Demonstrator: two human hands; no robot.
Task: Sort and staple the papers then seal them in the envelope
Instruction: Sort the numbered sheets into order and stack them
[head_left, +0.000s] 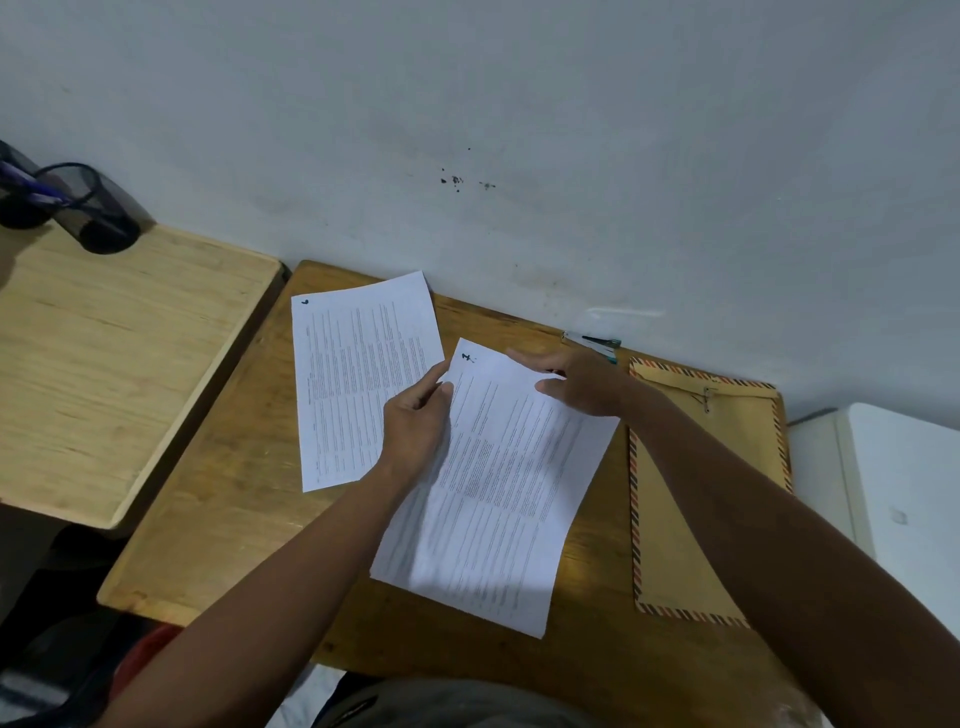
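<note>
Papers come first: the sheet marked with a handwritten number (493, 483) lies on the wooden desk (234, 519) right under my hands, its long axis running from the near edge away toward the wall and tilted a little to the left. My left hand (415, 431) pinches its left edge near the top corner, thumb on the printed face and the other fingers curled behind the margin. My right hand (582, 384) rests across the top right corner with the fingers fairly straight and flat, pressing it down and not gripping.

A second sheet (358, 379) lies just to the left, also long-axis toward the wall; its right edge meets or slips under my left hand, and I cannot tell whether the two pages overlap there. My left hand is plainly the nearer one to it, so I judge that hand is the one to bring the two pages together.

The stapler (597, 344) sits against the wall just beyond my right fingertips, partly hidden by them. The brown envelope (691, 519) with its striped border lies to the right of the papers, long axis parallel to theirs, under my right forearm. Both are on the right hand's side, so stapling and stuffing fall to it once the pages are squared.
</note>
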